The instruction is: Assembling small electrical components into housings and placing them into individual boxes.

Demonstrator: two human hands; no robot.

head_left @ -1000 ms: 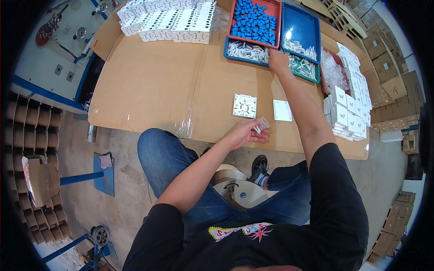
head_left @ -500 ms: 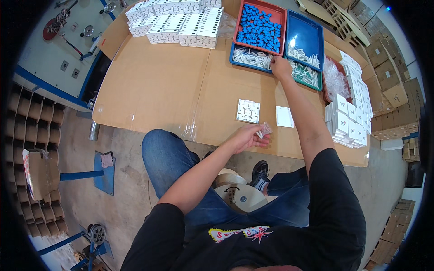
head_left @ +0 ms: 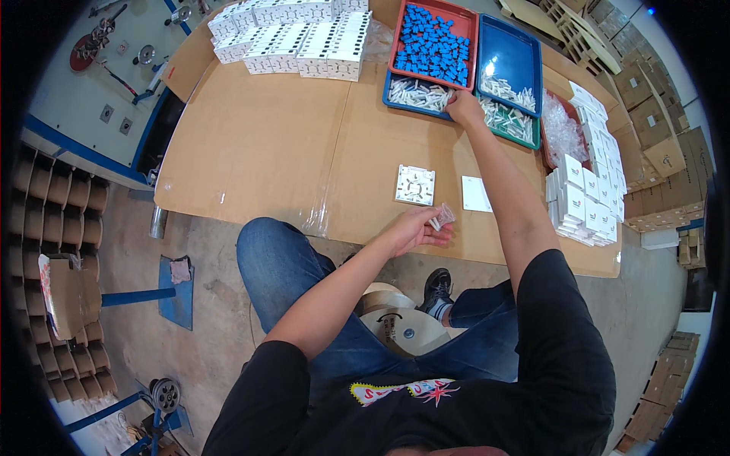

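Note:
My left hand [head_left: 413,232] is closed on a small clear plastic bag [head_left: 444,217] with white pieces in it, just over the near edge of the table. My right hand [head_left: 464,108] reaches forward to the right end of a blue tray [head_left: 423,112] of small white plug-like parts. Its fingers are bent together at the parts; what they pinch is too small to make out. Between the hands lie a white square plate with cut-outs [head_left: 415,185] and a plain white square plate [head_left: 477,194].
A red tray [head_left: 397,57] of blue pieces overlaps the white parts' tray. Beside it, another blue tray [head_left: 511,50] overlaps a green tray [head_left: 525,140]. Stacked white boxes [head_left: 582,194] and a red bin with clear bags [head_left: 564,131] stand right; rows of white units [head_left: 304,49] stand far left.
My right hand has shifted slightly left and forward at the tray of white parts. My left hand keeps the small bag in nearly the same place.

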